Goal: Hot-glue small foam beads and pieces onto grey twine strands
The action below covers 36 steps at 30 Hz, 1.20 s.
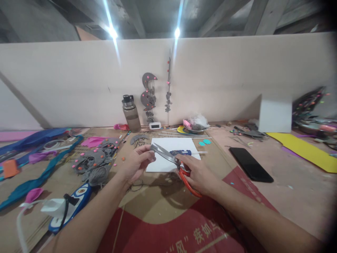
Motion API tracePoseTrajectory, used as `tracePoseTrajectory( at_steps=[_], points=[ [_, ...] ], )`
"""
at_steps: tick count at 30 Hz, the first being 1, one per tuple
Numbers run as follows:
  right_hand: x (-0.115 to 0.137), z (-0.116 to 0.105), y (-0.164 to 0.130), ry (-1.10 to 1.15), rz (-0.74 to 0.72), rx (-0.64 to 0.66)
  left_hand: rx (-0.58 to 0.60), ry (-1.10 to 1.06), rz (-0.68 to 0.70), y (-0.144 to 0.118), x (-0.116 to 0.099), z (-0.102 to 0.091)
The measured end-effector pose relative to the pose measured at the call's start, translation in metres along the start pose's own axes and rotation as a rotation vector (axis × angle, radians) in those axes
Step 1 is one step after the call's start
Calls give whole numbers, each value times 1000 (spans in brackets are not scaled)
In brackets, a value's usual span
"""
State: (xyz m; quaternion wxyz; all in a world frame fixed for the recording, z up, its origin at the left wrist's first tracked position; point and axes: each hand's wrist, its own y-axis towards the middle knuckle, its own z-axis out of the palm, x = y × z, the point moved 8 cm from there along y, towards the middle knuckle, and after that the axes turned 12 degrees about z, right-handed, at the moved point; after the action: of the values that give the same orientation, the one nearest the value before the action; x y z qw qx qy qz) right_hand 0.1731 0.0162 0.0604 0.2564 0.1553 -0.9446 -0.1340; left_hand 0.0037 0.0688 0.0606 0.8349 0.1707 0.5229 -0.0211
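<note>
Right hand [200,174] grips red-handled scissors [173,162], blades open; left hand [135,162] pinches the blade tip. Red cardboard [168,232], bottom centre, reads "风" and "疾如".

Open bare brown bench [295,182] left right of flat black phone [250,164]. Left side crowded by grey felt cut-outs with pink dots [96,160], blue ribbon strips [39,175], blue-white glue gun [71,207]. Far edge blocked by smoky plastic bottle [131,113], white box [275,113]. White paper sheet [163,165] lies flat between hands.
</note>
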Motion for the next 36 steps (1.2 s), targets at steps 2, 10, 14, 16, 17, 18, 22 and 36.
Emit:
tracePoseTrajectory(
  at_steps=[2,10,14,16,17,18,22,36],
  points=[
    [-1,1,0,-19,3,-10,8,3,2,0,1,0],
    [0,1,-1,-101,12,-4,17,-19,12,-1,4,-1],
    [-1,2,-1,-123,24,-15,12,-17,10,-1,5,-2],
    [-2,3,-1,-127,25,-18,10,-9,16,-1,4,-2],
    [-3,3,-1,-126,24,-16,8,-4,18,-1,4,-2],
    [-3,4,-1,-125,23,-14,6,2,20,-1,4,-2],
    [-4,6,-1,-130,18,-10,8,16,17,0,4,-3],
    [-13,2,3,13,38,-68,-56,5,4,-2,3,-4]
  ],
)
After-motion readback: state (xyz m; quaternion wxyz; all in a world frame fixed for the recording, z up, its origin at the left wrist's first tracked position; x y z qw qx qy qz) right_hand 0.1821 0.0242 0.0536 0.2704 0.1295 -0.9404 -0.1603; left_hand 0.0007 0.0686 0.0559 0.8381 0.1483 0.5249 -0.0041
